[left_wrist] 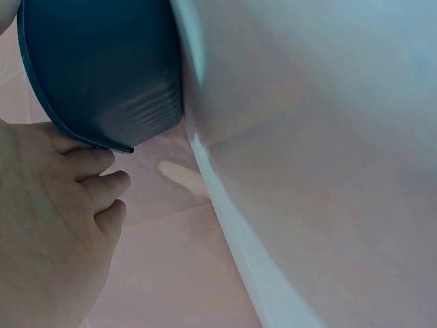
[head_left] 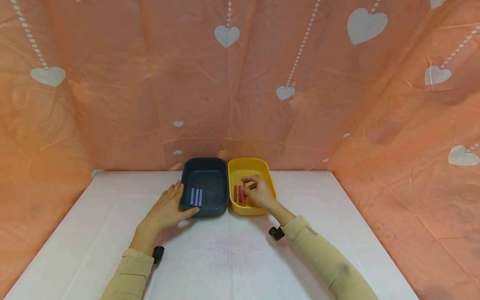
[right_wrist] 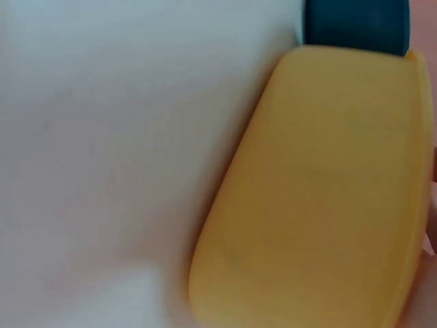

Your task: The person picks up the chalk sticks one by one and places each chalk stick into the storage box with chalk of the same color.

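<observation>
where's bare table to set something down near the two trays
Bare white table lies between the two forearms, in front of both trays, and beside the yellow plastic tray on its right. It is crowded around the dark blue plastic tray, where the left hand rests, and inside the yellow one, under the right hand.

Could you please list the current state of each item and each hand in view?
Dark blue tray: upright, holds three blue sticks.
Blue sticks: lying side by side.
Yellow tray: upright, touching the blue tray.
Red sticks: lying in the yellow tray.
Left hand: resting against the blue tray.
Right hand: inside the yellow tray, pinching one stick.
</observation>
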{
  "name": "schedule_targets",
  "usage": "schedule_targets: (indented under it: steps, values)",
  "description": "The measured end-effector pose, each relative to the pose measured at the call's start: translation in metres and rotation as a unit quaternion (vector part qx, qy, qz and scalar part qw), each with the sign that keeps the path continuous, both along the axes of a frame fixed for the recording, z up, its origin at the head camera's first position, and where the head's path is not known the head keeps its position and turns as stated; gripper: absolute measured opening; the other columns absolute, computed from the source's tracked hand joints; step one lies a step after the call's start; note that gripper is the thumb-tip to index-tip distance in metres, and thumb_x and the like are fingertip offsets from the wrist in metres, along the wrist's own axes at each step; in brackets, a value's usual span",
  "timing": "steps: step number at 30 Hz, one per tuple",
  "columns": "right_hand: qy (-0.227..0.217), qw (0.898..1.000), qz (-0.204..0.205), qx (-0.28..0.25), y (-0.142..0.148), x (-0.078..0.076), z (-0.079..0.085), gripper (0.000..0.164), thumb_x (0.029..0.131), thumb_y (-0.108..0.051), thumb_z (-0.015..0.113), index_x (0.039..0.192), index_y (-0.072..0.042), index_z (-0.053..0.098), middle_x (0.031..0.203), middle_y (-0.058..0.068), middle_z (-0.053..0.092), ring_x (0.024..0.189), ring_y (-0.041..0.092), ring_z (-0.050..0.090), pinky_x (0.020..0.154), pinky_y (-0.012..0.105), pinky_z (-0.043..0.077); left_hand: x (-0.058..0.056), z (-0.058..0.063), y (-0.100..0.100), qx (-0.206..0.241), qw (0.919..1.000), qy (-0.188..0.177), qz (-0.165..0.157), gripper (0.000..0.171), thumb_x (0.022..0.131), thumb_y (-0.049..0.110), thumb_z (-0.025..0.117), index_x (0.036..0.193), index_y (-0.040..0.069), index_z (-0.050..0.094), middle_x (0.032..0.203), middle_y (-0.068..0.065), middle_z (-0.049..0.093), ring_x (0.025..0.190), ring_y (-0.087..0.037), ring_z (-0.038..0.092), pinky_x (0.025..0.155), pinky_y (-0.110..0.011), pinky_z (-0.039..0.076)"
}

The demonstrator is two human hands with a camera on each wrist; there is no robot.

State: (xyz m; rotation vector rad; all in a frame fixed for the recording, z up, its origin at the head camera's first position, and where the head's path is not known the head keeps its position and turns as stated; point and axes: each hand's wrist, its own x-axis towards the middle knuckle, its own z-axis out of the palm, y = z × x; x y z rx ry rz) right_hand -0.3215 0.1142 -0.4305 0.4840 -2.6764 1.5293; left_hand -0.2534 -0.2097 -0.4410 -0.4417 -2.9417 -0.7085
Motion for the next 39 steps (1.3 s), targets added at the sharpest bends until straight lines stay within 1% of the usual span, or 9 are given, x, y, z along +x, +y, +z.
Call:
schedule_targets:
  steps: [7, 10, 15, 18, 24, 28, 34, 39]
  values:
    - [-0.011, 0.999, -0.002, 0.036, 0.004, -0.013, -0.003, 0.033, 0.094, 0.002, 0.07, 0.128, 0.006, 0.068, 0.126, 0.021, 0.057, 0.096, 0.029, 0.071, 0.083, 0.034, 0.062, 0.0, -0.001, -0.001, 0.001, 1.0, -0.004, -0.001, 0.112, 0.091, 0.065, 0.067, 0.156, -0.017, 0.026, 0.165, -0.035, 0.02, 0.153, -0.054, 0.02, 0.123, -0.065, 0.019]
    - [-0.032, 0.998, -0.007, 0.045, 0.005, -0.019, -0.004, 0.034, 0.095, 0.001, 0.07, 0.129, 0.004, 0.068, 0.127, 0.02, 0.058, 0.098, 0.029, 0.071, 0.085, 0.034, 0.062, 0.0, 0.0, -0.001, 0.001, 1.0, -0.007, -0.001, 0.112, 0.091, 0.065, 0.067, 0.156, -0.017, 0.026, 0.165, -0.035, 0.02, 0.153, -0.054, 0.02, 0.123, -0.065, 0.019]
    - [-0.072, 0.996, -0.006, 0.043, 0.006, -0.026, -0.005, 0.033, 0.097, 0.0, 0.07, 0.129, 0.005, 0.066, 0.128, 0.019, 0.058, 0.093, 0.025, 0.072, 0.084, 0.033, 0.062, 0.0, -0.001, -0.001, 0.002, 1.0, -0.008, -0.001, 0.112, 0.091, 0.065, 0.067, 0.156, -0.017, 0.026, 0.166, -0.035, 0.02, 0.153, -0.054, 0.019, 0.123, -0.065, 0.019]
    - [-0.082, 0.995, -0.005, 0.049, 0.007, -0.03, -0.005, 0.032, 0.097, -0.002, 0.07, 0.128, 0.004, 0.067, 0.126, 0.018, 0.061, 0.091, 0.024, 0.072, 0.086, 0.033, 0.062, -0.001, -0.002, -0.001, 0.003, 1.0, -0.006, -0.002, 0.112, 0.091, 0.064, 0.068, 0.156, -0.017, 0.026, 0.166, -0.035, 0.02, 0.153, -0.054, 0.02, 0.123, -0.065, 0.019]
    - [-0.07, 0.994, 0.0, 0.083, 0.007, -0.038, -0.007, 0.029, 0.094, -0.001, 0.07, 0.123, 0.005, 0.071, 0.119, 0.019, 0.069, 0.097, 0.028, 0.072, 0.091, 0.037, 0.06, -0.001, -0.001, -0.001, 0.003, 1.0, -0.005, -0.002, 0.112, 0.091, 0.064, 0.068, 0.156, -0.017, 0.025, 0.166, -0.035, 0.02, 0.153, -0.053, 0.02, 0.124, -0.064, 0.019]
    - [-0.066, 0.993, 0.009, 0.102, 0.008, -0.042, -0.01, 0.027, 0.093, -0.001, 0.072, 0.12, 0.006, 0.072, 0.115, 0.018, 0.072, 0.1, 0.028, 0.07, 0.095, 0.038, 0.058, -0.001, 0.0, -0.001, 0.0, 1.0, -0.005, -0.001, 0.113, 0.091, 0.066, 0.067, 0.157, -0.016, 0.025, 0.166, -0.034, 0.019, 0.153, -0.053, 0.02, 0.124, -0.064, 0.019]
    - [-0.058, 0.99, 0.021, 0.125, 0.007, -0.046, -0.012, 0.026, 0.092, 0.0, 0.072, 0.117, 0.008, 0.072, 0.109, 0.017, 0.074, 0.1, 0.028, 0.071, 0.096, 0.038, 0.057, -0.003, -0.001, -0.002, -0.003, 1.0, -0.003, 0.001, 0.112, 0.091, 0.065, 0.067, 0.157, -0.016, 0.025, 0.166, -0.034, 0.02, 0.153, -0.052, 0.021, 0.124, -0.063, 0.019]
    - [-0.059, 0.988, 0.019, 0.143, 0.006, -0.047, -0.013, 0.025, 0.092, -0.001, 0.074, 0.115, 0.006, 0.074, 0.108, 0.016, 0.075, 0.097, 0.025, 0.07, 0.095, 0.036, 0.057, -0.003, -0.002, -0.002, -0.004, 1.0, -0.004, -0.001, 0.112, 0.091, 0.066, 0.067, 0.156, -0.016, 0.026, 0.166, -0.034, 0.021, 0.153, -0.053, 0.021, 0.124, -0.064, 0.019]
